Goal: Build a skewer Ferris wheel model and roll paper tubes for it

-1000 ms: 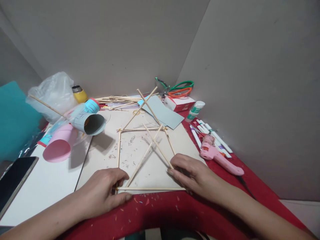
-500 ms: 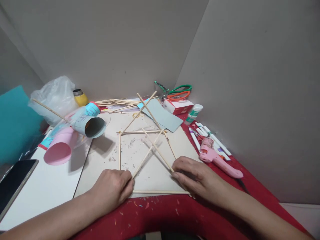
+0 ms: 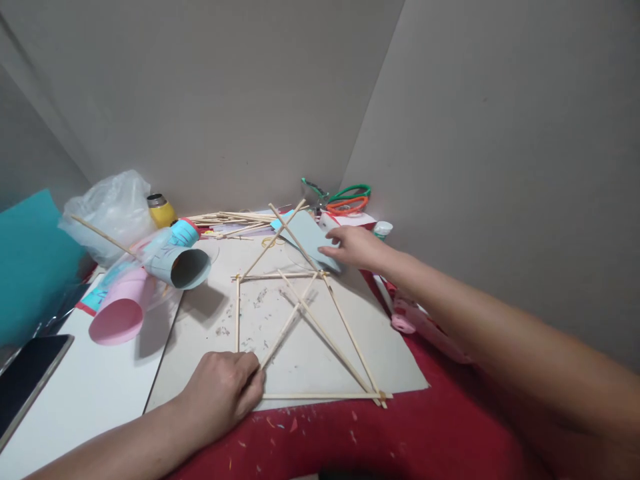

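Observation:
A frame of thin wooden sticks (image 3: 350, 339) lies before me, house-shaped with crossed sticks at its top. Rubber bands bind some of its corners. Two more sticks (image 3: 281, 337) cross inside it. My left hand (image 3: 225, 385) is closed round the lower-left corner of the stick frame, and its fingers hide that joint. Farther off, my right hand (image 3: 357, 247) reaches over a light blue sheet of paper (image 3: 306, 235), thumb and fingers apart. Whether its fingertips touch the sheet I cannot tell.
Paper tubes (image 3: 117, 320) and a phone (image 3: 35, 373) are on the left. At the back lie a yellow bottle (image 3: 163, 212), loose sticks (image 3: 233, 219) and scissors (image 3: 350, 203). A pink glue gun (image 3: 407, 317) sits right, partly behind my forearm. Beneath the frame is a pale board (image 3: 400, 380).
My right hand has let go of the frame's right side and moved away to the blue paper. The inner stick now lies down toward the lower-right corner. My left hand keeps its grip.

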A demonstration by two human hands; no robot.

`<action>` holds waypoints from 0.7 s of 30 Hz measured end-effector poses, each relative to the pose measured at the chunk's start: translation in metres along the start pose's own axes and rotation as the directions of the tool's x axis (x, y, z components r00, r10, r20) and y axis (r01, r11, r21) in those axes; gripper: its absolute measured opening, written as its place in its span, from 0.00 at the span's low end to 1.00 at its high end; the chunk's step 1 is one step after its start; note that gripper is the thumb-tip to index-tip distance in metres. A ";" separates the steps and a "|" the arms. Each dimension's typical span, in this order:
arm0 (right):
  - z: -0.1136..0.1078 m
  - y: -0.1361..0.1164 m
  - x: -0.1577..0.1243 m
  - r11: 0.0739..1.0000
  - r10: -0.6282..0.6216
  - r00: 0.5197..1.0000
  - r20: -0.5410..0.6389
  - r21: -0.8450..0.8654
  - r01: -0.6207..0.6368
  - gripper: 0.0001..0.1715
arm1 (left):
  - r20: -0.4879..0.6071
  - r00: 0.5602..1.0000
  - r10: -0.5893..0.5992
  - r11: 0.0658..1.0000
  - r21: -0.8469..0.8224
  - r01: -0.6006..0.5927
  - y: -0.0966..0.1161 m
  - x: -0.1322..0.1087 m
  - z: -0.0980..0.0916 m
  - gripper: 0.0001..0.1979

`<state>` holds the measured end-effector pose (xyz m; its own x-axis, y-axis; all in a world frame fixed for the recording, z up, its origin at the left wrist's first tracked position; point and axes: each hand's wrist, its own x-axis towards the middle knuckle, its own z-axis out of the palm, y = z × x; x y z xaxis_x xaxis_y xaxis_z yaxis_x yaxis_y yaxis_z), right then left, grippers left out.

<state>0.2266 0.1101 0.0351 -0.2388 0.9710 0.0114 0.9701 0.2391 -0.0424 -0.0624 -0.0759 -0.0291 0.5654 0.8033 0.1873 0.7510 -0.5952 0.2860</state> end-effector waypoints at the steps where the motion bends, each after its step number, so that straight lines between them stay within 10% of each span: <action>1: 0.000 -0.005 0.015 1.000 -0.003 1.000 0.031 -0.026 0.004 0.29 | 0.002 1.000 -0.004 1.000 -0.001 0.004 0.000 0.000 0.000 0.13; 11: 0.002 -0.038 0.067 0.980 -0.026 0.958 0.286 -0.184 0.082 0.33 | -0.009 1.000 -0.003 1.000 0.003 0.003 0.000 0.002 0.002 0.12; 21: 0.007 -0.047 0.076 0.963 -0.074 0.953 0.295 -0.228 0.145 0.29 | 0.031 0.999 -0.010 1.000 0.009 0.010 0.000 0.002 0.000 0.12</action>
<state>0.1620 0.1729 0.0308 -0.3118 0.9076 -0.2811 0.9093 0.3709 0.1887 -0.0610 -0.0744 -0.0289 0.5679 0.8083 0.1555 0.7595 -0.5874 0.2795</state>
